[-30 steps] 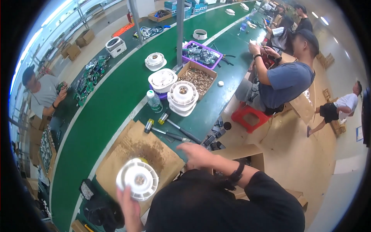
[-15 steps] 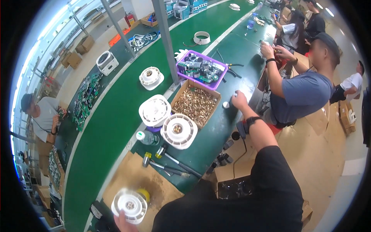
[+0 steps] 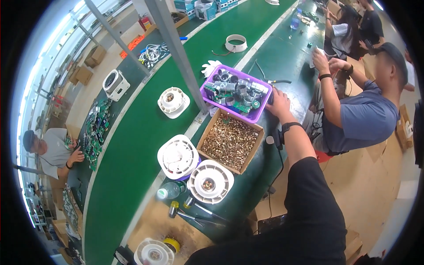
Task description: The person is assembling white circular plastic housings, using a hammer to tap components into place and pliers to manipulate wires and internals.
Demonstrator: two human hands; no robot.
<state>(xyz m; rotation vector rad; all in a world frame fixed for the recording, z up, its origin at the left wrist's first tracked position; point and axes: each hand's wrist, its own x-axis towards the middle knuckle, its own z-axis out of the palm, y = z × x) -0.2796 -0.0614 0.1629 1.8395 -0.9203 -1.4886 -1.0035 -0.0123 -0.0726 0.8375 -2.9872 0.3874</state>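
Note:
My right hand [image 3: 278, 105] reaches far forward and rests on the right rim of a purple bin [image 3: 227, 113] filled with grey metal fittings. Its fingers curl over the rim, and whether they hold anything is hidden. A black wristband sits on that wrist. At the lower edge a white round fan housing [image 3: 153, 252] hovers over a cardboard sheet [image 3: 152, 221]. My left hand [image 3: 142, 261] grips its underside and shows only as a sliver. Just in front of the bin stands an open cardboard box [image 3: 259, 143] of small brass parts.
Two white round housings [image 3: 178, 157] [image 3: 210, 182] lie beside the box, a third [image 3: 173, 101] lies on the green belt [image 3: 132, 145]. A water bottle [image 3: 170, 191], hammers [image 3: 194, 211] and a yellow tape roll [image 3: 170, 243] are near me. A steel post [image 3: 176, 53] rises by the bin. A co-worker in blue [image 3: 362, 119] sits on my right.
My right hand has travelled forward from the brass box's far corner to the purple bin's rim. The view has dropped, so the held white housing now sits at the lower edge.

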